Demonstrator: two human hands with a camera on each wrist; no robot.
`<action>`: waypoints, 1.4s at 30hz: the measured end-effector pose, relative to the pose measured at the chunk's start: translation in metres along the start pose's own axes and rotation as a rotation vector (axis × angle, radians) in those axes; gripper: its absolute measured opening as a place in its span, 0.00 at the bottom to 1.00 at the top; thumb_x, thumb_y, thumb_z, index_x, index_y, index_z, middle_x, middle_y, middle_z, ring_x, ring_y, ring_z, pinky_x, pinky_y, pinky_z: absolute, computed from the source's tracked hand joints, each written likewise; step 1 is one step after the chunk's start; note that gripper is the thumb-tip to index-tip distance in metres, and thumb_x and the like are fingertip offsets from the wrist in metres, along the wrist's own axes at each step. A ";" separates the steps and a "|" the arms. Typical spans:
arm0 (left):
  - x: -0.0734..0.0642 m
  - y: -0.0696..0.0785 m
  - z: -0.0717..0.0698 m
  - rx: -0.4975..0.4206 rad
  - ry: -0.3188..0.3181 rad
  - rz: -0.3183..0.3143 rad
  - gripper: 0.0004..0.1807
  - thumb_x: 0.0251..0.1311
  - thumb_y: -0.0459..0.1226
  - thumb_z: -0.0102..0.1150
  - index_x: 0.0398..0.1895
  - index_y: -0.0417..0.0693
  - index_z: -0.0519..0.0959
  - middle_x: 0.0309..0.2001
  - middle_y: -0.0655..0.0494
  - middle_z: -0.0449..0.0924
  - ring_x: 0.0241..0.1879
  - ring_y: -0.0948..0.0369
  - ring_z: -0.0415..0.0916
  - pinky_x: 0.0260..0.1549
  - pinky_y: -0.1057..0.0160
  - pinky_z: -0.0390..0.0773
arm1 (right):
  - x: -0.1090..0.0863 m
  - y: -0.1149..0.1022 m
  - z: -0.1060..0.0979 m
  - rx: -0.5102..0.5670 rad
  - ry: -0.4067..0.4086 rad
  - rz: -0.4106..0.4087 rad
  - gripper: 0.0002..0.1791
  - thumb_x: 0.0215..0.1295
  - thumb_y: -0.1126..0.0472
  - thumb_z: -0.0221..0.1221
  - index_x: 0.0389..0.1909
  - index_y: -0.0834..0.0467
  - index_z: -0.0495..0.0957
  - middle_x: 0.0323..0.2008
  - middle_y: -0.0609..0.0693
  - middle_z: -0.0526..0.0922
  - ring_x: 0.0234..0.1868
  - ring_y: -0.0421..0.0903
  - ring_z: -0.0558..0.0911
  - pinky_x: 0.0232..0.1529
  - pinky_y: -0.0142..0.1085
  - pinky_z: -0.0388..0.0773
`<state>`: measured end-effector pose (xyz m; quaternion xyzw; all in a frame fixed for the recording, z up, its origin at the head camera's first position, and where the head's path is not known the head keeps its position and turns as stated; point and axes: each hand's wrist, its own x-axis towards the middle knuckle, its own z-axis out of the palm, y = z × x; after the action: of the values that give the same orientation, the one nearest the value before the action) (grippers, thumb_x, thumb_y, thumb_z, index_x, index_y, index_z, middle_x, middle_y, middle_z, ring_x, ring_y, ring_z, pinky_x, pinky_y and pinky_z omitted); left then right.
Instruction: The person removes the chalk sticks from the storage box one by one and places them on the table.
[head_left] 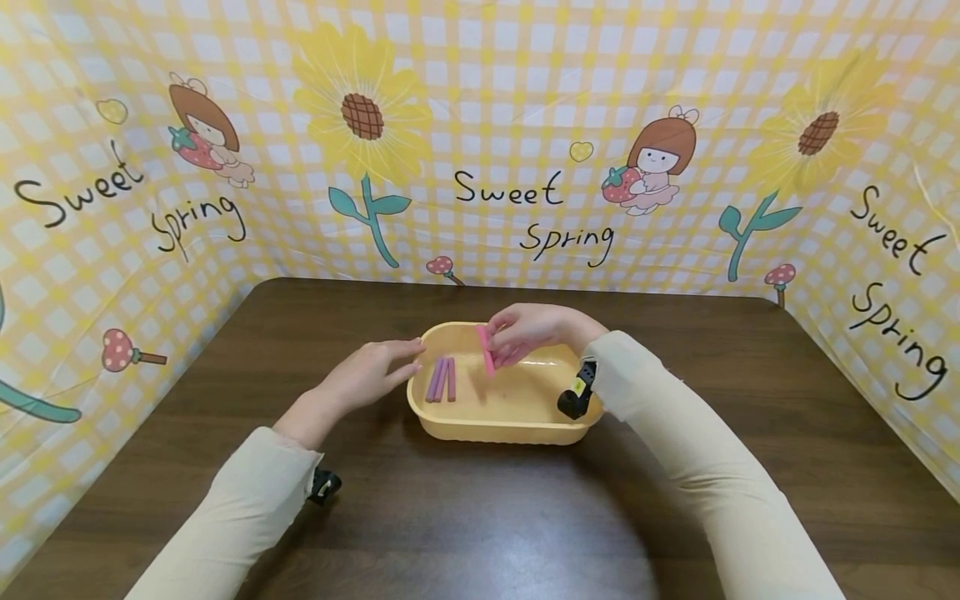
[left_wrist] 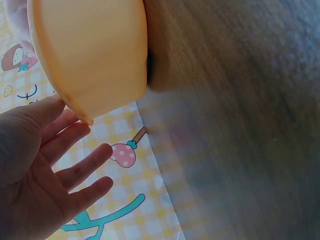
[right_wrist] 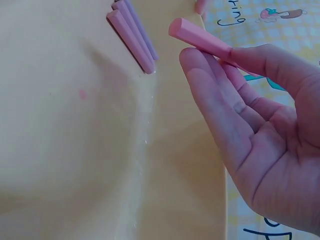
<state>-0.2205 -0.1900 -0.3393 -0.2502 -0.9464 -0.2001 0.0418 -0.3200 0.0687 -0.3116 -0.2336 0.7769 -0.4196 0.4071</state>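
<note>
A pale yellow oval tub (head_left: 495, 432) stands on the table. My right hand (head_left: 525, 333) is above it, pinching a pink chalk stick (right_wrist: 200, 39) between thumb and fingertips. That stick is held clear of the tub's floor. Inside the tub's left end, several purple chalk sticks (head_left: 440, 380) lie side by side. My left hand (left_wrist: 60, 165) is at the tub's left end, its thumb and foremost fingertips touching the rim. The other left fingers stretch out loosely and hold nothing.
A dark wooden table (head_left: 480, 517) carries the tub. Behind it and along both sides hangs a yellow checked cloth (head_left: 480, 100) with printed flowers and lettering. A small pink mark (right_wrist: 82, 94) shows on the tub's floor.
</note>
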 end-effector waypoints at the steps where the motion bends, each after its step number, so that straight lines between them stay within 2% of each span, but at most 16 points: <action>1: 0.000 0.000 0.000 0.000 0.000 -0.001 0.22 0.64 0.37 0.53 0.58 0.35 0.72 0.60 0.40 0.73 0.60 0.46 0.71 0.60 0.47 0.70 | -0.002 0.000 -0.001 -0.002 0.004 0.000 0.12 0.65 0.65 0.52 0.48 0.66 0.69 0.33 0.51 0.84 0.37 0.41 0.84 0.51 0.41 0.81; 13: -0.001 0.001 0.000 0.008 0.017 0.000 0.21 0.64 0.37 0.53 0.58 0.34 0.72 0.59 0.40 0.73 0.60 0.45 0.71 0.60 0.47 0.70 | -0.021 0.004 -0.008 0.035 0.013 -0.017 0.10 0.65 0.65 0.53 0.45 0.64 0.69 0.30 0.48 0.83 0.33 0.40 0.83 0.49 0.41 0.82; 18: -0.001 0.001 -0.001 0.011 0.012 0.003 0.21 0.64 0.37 0.53 0.58 0.34 0.72 0.59 0.40 0.73 0.60 0.45 0.71 0.60 0.46 0.70 | -0.027 0.008 -0.010 0.044 0.025 -0.016 0.09 0.65 0.66 0.52 0.44 0.64 0.69 0.30 0.49 0.82 0.33 0.40 0.82 0.52 0.46 0.80; 26: -0.001 0.001 -0.001 0.009 0.010 0.009 0.21 0.64 0.36 0.53 0.58 0.34 0.72 0.59 0.39 0.74 0.59 0.45 0.71 0.59 0.46 0.71 | -0.038 0.014 -0.015 0.050 0.026 -0.041 0.10 0.66 0.65 0.52 0.45 0.64 0.68 0.31 0.49 0.81 0.33 0.40 0.80 0.48 0.41 0.82; 33: -0.001 0.001 -0.001 0.006 0.011 0.010 0.21 0.64 0.37 0.53 0.58 0.34 0.72 0.59 0.39 0.74 0.59 0.45 0.71 0.59 0.46 0.71 | -0.049 0.019 -0.019 0.056 0.046 -0.029 0.11 0.67 0.65 0.51 0.47 0.65 0.67 0.32 0.48 0.81 0.34 0.40 0.79 0.52 0.45 0.80; 42: 0.000 0.001 0.000 -0.005 0.002 -0.009 0.22 0.64 0.37 0.54 0.59 0.34 0.72 0.59 0.40 0.73 0.60 0.46 0.71 0.60 0.47 0.70 | -0.066 0.027 -0.025 0.054 0.078 -0.028 0.14 0.68 0.63 0.51 0.50 0.67 0.66 0.32 0.47 0.80 0.35 0.40 0.80 0.51 0.44 0.81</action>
<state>-0.2195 -0.1893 -0.3388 -0.2458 -0.9469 -0.2030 0.0410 -0.3044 0.1408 -0.2975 -0.2169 0.7773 -0.4547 0.3769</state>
